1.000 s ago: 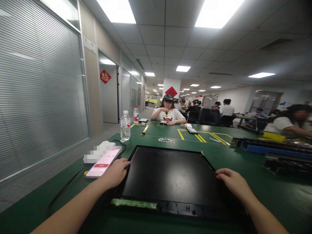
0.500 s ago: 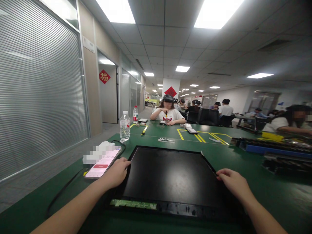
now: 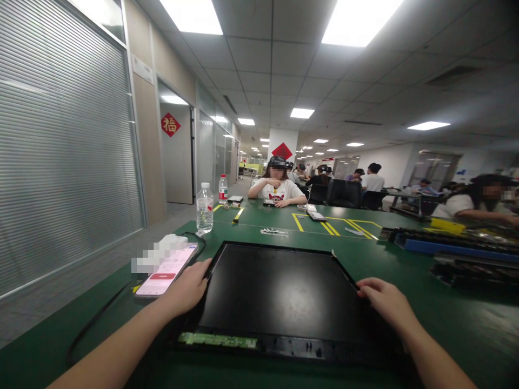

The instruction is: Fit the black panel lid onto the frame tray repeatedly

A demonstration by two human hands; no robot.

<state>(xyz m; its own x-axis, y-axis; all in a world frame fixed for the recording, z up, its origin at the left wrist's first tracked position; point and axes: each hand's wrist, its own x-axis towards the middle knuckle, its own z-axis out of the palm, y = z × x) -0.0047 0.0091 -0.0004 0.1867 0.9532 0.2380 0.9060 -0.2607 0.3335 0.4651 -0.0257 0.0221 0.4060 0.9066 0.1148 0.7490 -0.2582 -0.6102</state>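
Note:
A black screen panel (image 3: 279,292) in a dark frame lies before me on the green table. Along its near edge shows a green circuit board strip (image 3: 219,340). My left hand (image 3: 190,286) is closed on the panel's left edge, its fingertips partly hidden by the frame. At the opposite side, my right hand (image 3: 383,300) pinches the right edge between thumb and fingers. A phone (image 3: 168,270) with a lit pink screen rests just beyond my left wrist, beside a blurred-out white object.
A clear water bottle (image 3: 205,208) stands behind the phone, a red-capped bottle (image 3: 223,189) farther back. Dark parts with a blue strip (image 3: 438,247) lie at right. Across the green table (image 3: 259,227) a person sits with a screwdriver over a small device. A black cable (image 3: 95,319) runs at left.
The view has shifted slightly, so everything sits a little farther left. Both hands stay at the panel's sides; the left hand's grip looks slightly changed.

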